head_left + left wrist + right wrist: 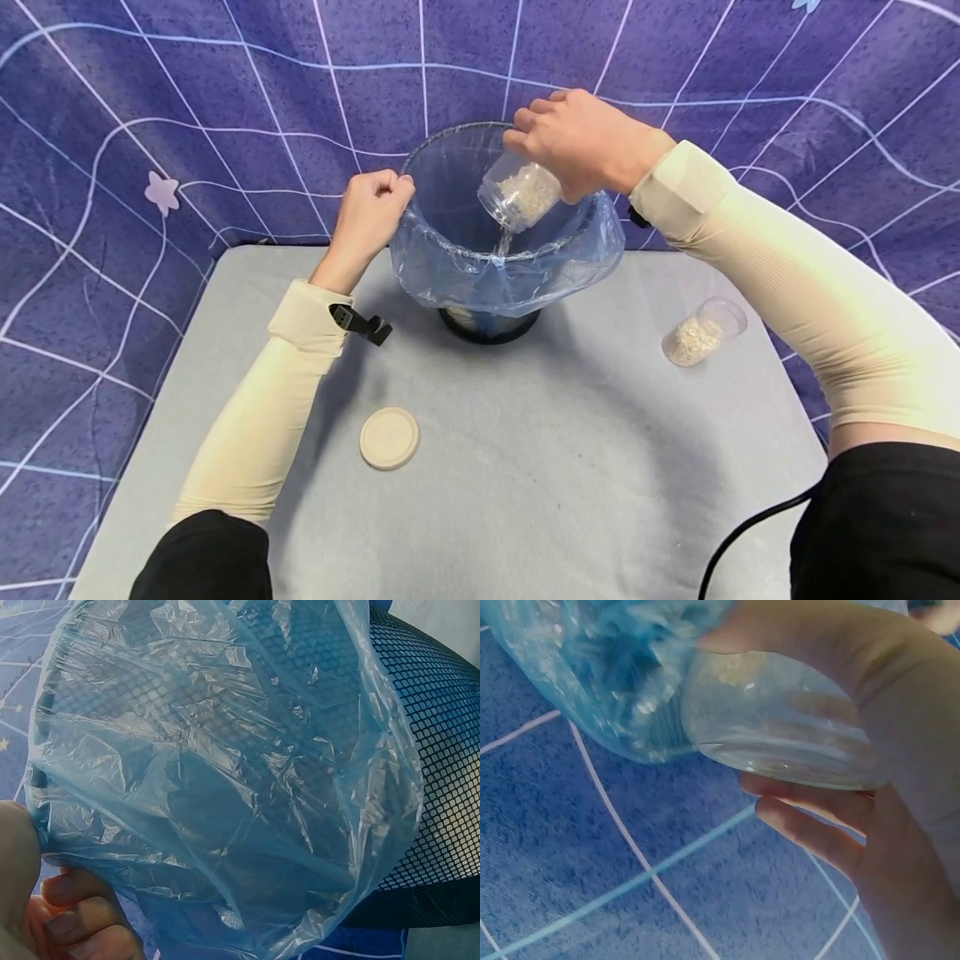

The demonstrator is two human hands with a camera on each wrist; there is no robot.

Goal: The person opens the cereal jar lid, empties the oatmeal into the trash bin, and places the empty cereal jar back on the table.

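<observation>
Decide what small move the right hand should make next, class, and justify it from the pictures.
Probably the right hand should tip the jar a little further over the bin. The jar is tilted, its mouth above the opening lined with the blue bag, yet pale flakes remain inside. The left hand holds the bin's edge, which may help steady it.

The bin liner (510, 285) is thin, glossy, crinkled plastic; the bin (439, 742) is open mesh; the jars (529, 197) are clear, smooth and shiny, though plastic or glass is hard to tell; the lid (389, 438) is smooth and matt; the backdrop (300, 92) is matt cloth.
</observation>
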